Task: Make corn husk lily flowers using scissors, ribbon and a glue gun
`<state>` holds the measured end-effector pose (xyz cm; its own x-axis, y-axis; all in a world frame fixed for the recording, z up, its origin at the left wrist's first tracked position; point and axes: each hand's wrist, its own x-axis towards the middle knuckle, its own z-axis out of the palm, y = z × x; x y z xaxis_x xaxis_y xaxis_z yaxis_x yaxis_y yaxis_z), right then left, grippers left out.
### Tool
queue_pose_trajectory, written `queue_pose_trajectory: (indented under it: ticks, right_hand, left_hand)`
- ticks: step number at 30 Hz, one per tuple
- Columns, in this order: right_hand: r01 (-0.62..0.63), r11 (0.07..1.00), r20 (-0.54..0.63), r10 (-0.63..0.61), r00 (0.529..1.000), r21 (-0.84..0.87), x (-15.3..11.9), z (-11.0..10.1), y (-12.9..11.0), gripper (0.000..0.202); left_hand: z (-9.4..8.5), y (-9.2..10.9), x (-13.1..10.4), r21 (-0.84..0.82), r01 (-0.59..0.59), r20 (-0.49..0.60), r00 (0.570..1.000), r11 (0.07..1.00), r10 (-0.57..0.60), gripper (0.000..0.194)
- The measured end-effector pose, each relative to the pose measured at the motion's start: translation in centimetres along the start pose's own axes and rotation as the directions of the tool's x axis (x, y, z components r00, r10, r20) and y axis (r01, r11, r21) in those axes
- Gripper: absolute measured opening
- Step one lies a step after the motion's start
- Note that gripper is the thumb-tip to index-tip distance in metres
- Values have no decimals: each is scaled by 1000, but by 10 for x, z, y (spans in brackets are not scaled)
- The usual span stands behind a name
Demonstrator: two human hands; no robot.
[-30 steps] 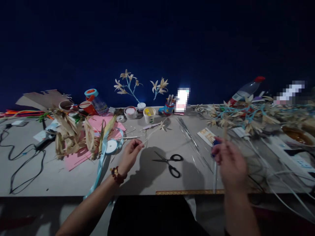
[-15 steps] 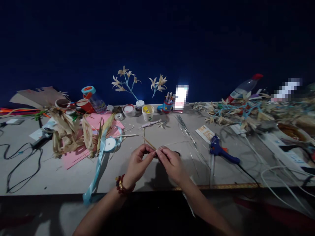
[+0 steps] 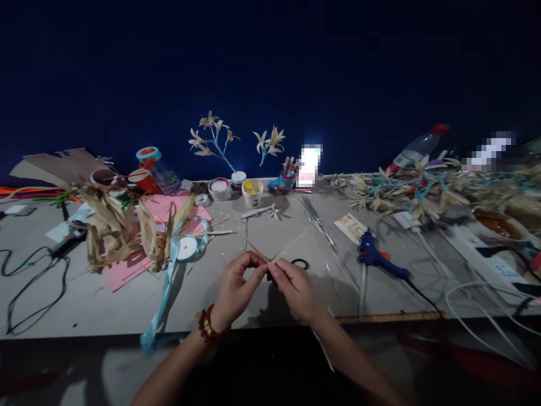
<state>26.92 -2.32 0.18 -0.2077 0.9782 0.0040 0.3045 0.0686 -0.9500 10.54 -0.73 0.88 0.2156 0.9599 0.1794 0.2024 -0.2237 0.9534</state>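
Note:
Above the table, my left hand (image 3: 242,285) is closed, thumb and forefinger pinching a thin tan strip (image 3: 257,251) that sticks up and to the left. Close beside it, the thumb and fingers of my right hand (image 3: 296,286) are pressed together at the strip's lower end, where the fingertips of both hands meet. A faint, pale thread-like strand (image 3: 296,242) runs up and right from my right fingers, blurred. Just behind that hand lies a black ring-shaped handle (image 3: 300,263), the rest of it hidden.
Dried corn husks (image 3: 110,231) lie on pink paper (image 3: 120,273) at left, beside a spool of blue ribbon (image 3: 187,248). At right are loose wires (image 3: 319,220), a blue glue gun (image 3: 382,260) and cables. Husk flowers (image 3: 211,135) stand at the back; more are heaped right (image 3: 406,189).
The pale strand at my right hand has swung upward, and that hand has shifted slightly, showing more of the black ring. The left hand keeps its pinch. The whole view has shifted slightly.

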Motion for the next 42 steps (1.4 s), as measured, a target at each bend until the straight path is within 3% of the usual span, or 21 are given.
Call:
queue_pose_trajectory:
  ticks: [3, 8, 12, 15, 17, 19, 22, 25, 27, 30, 32, 34, 36, 38, 40, 42]
  right_hand:
    - [-138, 960, 72, 124, 990, 243, -1, 2, 1, 39]
    - [-391, 668, 288, 266, 920, 633, -3, 3, -6, 42]
    - [-514, 462, 467, 221, 856, 723, -8, -9, -13, 42]
    - [-561, 387, 548, 154, 822, 732, -11, -17, -14, 43]
    - [-511, 437, 489, 173, 855, 740, -12, -18, -11, 45]
    - [-387, 612, 316, 226, 922, 690, -12, -14, -8, 46]
    - [-156, 916, 57, 145, 988, 371, -12, -5, -5, 42]
    - [-24, 998, 19, 23, 1000, 50, -12, -1, -7, 37]
    - [-10, 1000, 25, 10, 1000, -2, -11, 0, -9, 38]
    - [-109, 965, 107, 86, 991, 238, -10, 0, -10, 41]
    - [-288, 823, 262, 176, 949, 489, -10, -2, -12, 42]
    - [-452, 619, 436, 190, 880, 643, -10, -4, -13, 43]
    - [-543, 463, 553, 129, 823, 700, -9, -7, -14, 44]
    - [-592, 383, 619, 64, 783, 709, -8, -9, -13, 45]
    - [-571, 403, 596, 75, 800, 715, -9, -11, -11, 46]
    - [-453, 561, 443, 163, 881, 693, -10, -11, -10, 45]
  left_hand:
    - [0, 0, -2, -50, 7, 23, 1000, 999, -6, 19]
    - [-3, -2, -4, -68, -20, 70, 997, 998, 25, 17]
    - [-6, -5, -5, -122, 12, 109, 994, 992, 2, 17]
    - [-7, -7, -4, -167, 66, 134, 990, 984, -44, 20]
    - [-6, -8, -3, -201, 114, 139, 986, 973, -87, 21]
    - [-4, -7, -2, -216, 137, 126, 986, 967, -111, 21]
    - [-1, -7, -2, -224, 99, 92, 993, 969, -80, 19]
    - [0, -7, -3, -202, 50, 42, 998, 978, -43, 17]
    - [-1, -6, -5, -164, 45, 30, 999, 985, -40, 17]
    - [-4, -4, -8, -126, 34, 47, 999, 991, -29, 18]
    - [-5, -1, -9, -119, -1, 59, 998, 993, 8, 16]
    - [-5, 2, -8, -146, -41, 78, 996, 988, 53, 14]
    - [-4, 3, -7, -210, -55, 108, 991, 976, 79, 13]
    - [-3, 3, -5, -275, -33, 135, 988, 961, 73, 13]
    - [-2, 0, -4, -299, 5, 137, 990, 954, 37, 13]
    - [-2, -2, -4, -280, 34, 109, 994, 959, -3, 13]
